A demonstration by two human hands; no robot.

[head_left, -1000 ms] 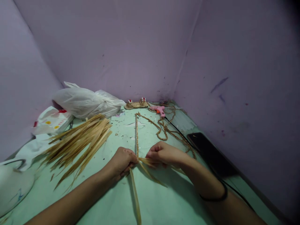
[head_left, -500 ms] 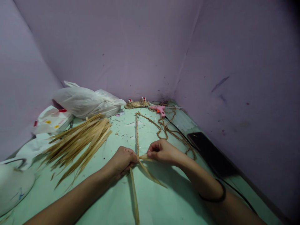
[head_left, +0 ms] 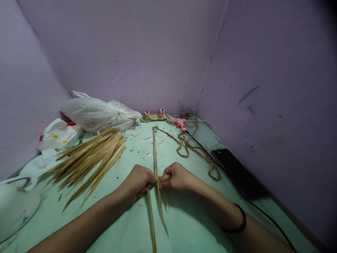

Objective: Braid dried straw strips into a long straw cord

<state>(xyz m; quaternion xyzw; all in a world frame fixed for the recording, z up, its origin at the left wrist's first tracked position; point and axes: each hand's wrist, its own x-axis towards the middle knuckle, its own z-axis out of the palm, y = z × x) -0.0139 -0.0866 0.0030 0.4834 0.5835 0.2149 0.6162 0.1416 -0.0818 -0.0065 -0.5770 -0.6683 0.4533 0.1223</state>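
A thin tan braid (head_left: 155, 151) runs from its far fixed end on the green table toward me. My left hand (head_left: 140, 180) pinches the braid's near end, where loose fibre strands come out. One long dried-leaf strand (head_left: 151, 218) hangs down from beside my left fingers. A second strand (head_left: 161, 211) hangs from the braid's end between the two hands. Close on the right, my right hand (head_left: 175, 176) is closed on a third strand (head_left: 165, 178), which looks folded or twisted near the braid. The right fingertips are partly hidden.
A bundle of dried leaf strips (head_left: 89, 161) lies at left, before a white plastic bag (head_left: 97, 112) and a box (head_left: 63, 133). A pink glue gun (head_left: 179, 123), tangled braided cord (head_left: 189, 144) and a black phone-like slab (head_left: 239, 174) lie right. Woven slippers (head_left: 154, 116) sit behind.
My right hand has moved slightly down and in, bending its strand close to the braid. The middle loose strand has swung from the right to hang nearly straight down. The left hand stays put.
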